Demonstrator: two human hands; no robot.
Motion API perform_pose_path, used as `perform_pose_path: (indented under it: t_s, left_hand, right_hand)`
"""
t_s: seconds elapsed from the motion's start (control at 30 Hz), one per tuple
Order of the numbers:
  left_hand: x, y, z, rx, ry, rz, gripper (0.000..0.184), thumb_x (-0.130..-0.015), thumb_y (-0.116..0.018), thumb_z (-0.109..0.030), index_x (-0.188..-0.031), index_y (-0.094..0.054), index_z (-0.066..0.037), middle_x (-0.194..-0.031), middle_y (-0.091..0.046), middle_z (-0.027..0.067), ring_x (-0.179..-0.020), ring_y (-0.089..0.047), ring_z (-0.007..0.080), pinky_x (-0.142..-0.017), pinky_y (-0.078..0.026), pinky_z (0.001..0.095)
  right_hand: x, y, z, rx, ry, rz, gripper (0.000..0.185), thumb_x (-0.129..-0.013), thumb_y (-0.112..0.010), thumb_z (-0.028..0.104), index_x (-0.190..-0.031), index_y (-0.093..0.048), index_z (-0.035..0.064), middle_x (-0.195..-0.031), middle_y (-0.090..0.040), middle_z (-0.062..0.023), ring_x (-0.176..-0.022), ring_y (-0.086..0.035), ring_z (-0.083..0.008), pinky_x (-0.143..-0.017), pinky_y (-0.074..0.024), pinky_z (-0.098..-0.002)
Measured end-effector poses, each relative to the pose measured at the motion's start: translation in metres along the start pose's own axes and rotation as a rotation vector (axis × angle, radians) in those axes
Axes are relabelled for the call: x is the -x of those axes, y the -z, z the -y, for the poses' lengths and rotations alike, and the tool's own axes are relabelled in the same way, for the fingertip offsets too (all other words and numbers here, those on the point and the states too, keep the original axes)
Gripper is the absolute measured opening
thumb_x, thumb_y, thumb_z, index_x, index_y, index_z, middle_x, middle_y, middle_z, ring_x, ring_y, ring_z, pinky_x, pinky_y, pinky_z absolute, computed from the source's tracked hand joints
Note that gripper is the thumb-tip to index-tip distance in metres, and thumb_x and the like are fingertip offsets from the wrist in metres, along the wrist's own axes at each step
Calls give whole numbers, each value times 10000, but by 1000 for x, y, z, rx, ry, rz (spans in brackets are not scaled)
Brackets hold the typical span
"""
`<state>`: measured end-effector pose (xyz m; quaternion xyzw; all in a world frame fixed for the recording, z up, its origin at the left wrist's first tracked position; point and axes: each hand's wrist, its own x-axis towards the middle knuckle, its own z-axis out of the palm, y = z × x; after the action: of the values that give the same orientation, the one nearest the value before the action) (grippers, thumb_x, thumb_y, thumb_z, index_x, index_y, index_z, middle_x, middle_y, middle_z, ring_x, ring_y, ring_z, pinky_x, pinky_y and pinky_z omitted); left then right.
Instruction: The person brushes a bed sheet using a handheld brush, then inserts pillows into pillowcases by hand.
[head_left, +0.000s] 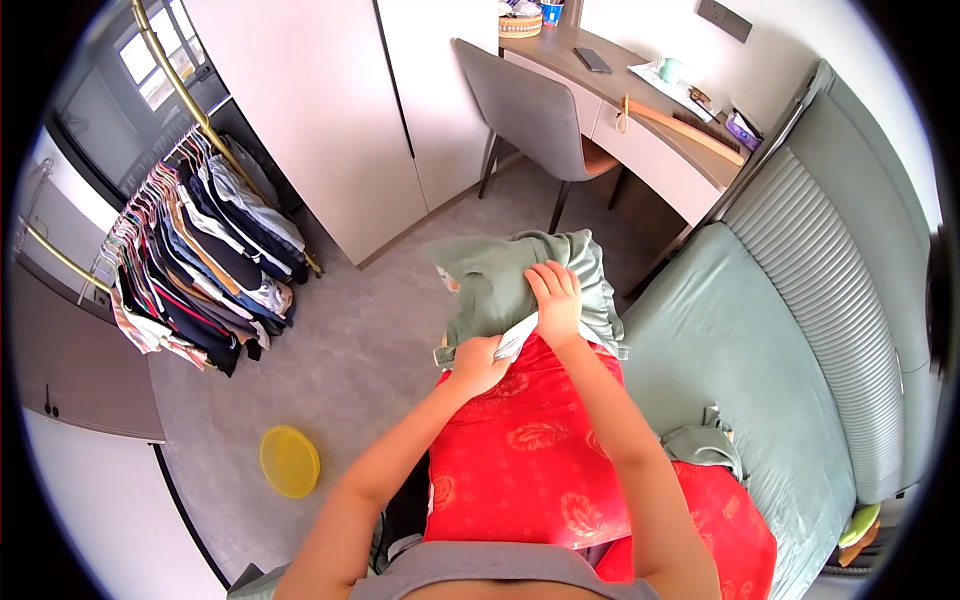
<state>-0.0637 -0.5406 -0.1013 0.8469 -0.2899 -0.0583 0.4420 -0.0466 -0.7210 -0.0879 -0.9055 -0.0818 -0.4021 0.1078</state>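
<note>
A grey-green pillowcase (pixel 490 285), its opening showing a white inner side, covers the far end of a red pillow (pixel 520 440) with a leaf pattern. My left hand (pixel 482 366) is closed on the opening's edge at the left. Farther along, my right hand (pixel 556 298) curves its fingers over the top of the green cloth; its thumb is hidden. The pillow's near end reaches to my waist. A second red pillow (pixel 735 525) lies to my right on the bed, with bunched green cloth (pixel 705 445) at its upper end.
On the right is the bed (pixel 740 330) with a padded headboard (pixel 830 270). Ahead stand a grey chair (pixel 530 110) and a desk (pixel 640 90) holding a phone and a wooden-handled brush. A clothes rack (pixel 200 250) and yellow basin (pixel 290 461) are at left.
</note>
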Motion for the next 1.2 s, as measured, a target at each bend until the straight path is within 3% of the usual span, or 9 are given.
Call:
perform_pose_path:
  t_s: [0.3,0.43,0.6,0.63,0.77,0.87,0.97,1.07,1.2]
  left_hand:
    - [-27,15,36,-485,-52,-217,137,-699,-621,-189,-773,-582,-81,-763,-586,133,-660,-585,332,-579,-460,437]
    - [-57,25,42,-583,-506,-460,129,-673,-604,-129,-793,-565,-99,-883,-542,102,-731,-560,312,-632,-449,413]
    - [-55,3,48,-287,-255,-397,134,-658,-607,-125,-767,-555,-69,-790,-557,114,-739,-547,329,-650,-430,412]
    - [-49,0,46,-217,-185,-386,131,-653,-609,-125,-754,-553,-64,-766,-559,118,-728,-546,334,-645,-428,415]
    - [-26,-6,46,-281,-94,-268,129,-635,-612,-105,-679,-504,-50,-660,-560,137,-650,-545,356,-612,-434,428]
    - [-17,-2,24,-343,31,-193,115,-634,-605,-81,-678,-503,-51,-648,-557,142,-663,-559,347,-610,-446,417]
    - [-18,1,29,-356,-70,-124,220,-657,-578,-44,-870,-549,-89,-793,-593,127,-727,-583,332,-622,-457,420]
    - [-32,23,45,-423,-157,-93,354,-674,-543,1,-1008,-524,-114,-921,-599,111,-785,-593,322,-652,-468,422]
    - [-71,56,74,-748,-362,-272,178,-721,-527,-97,-895,-545,-125,-850,-552,82,-713,-557,258,-563,-452,365]
  right_hand:
    - [92,-45,10,-26,-378,684,189,-590,-610,132,-776,-644,123,-682,-617,-124,-676,-596,-336,-636,-490,-424]
    - [92,-22,29,-179,-311,622,145,-621,-594,172,-714,-607,61,-633,-593,-153,-633,-573,-348,-609,-469,-430]
    - [68,-3,34,-306,-451,482,325,-655,-633,277,-809,-567,-1,-739,-593,-192,-727,-567,-369,-676,-448,-436]
    - [73,-14,35,-286,-408,397,510,-631,-679,349,-950,-535,-22,-887,-589,-189,-857,-558,-355,-814,-416,-447]
    - [63,-29,72,-82,-478,584,707,-614,-714,380,-1083,-435,-69,-983,-567,-170,-952,-534,-333,-947,-315,-535]
    - [72,-71,69,61,-651,609,622,-650,-694,300,-1081,-427,-60,-974,-560,-172,-955,-531,-329,-959,-308,-519]
    - [85,-117,59,-365,-1175,82,377,-680,-622,168,-975,-494,-29,-887,-574,-176,-909,-551,-324,-925,-340,-442]
    - [73,-96,46,-77,-782,243,421,-648,-671,245,-998,-587,26,-618,-605,-139,-663,-590,-333,-819,-383,-345]
    - [47,-70,51,-201,-800,182,421,-614,-711,278,-919,-607,7,-728,-616,-202,-728,-592,-377,-697,-460,-406]
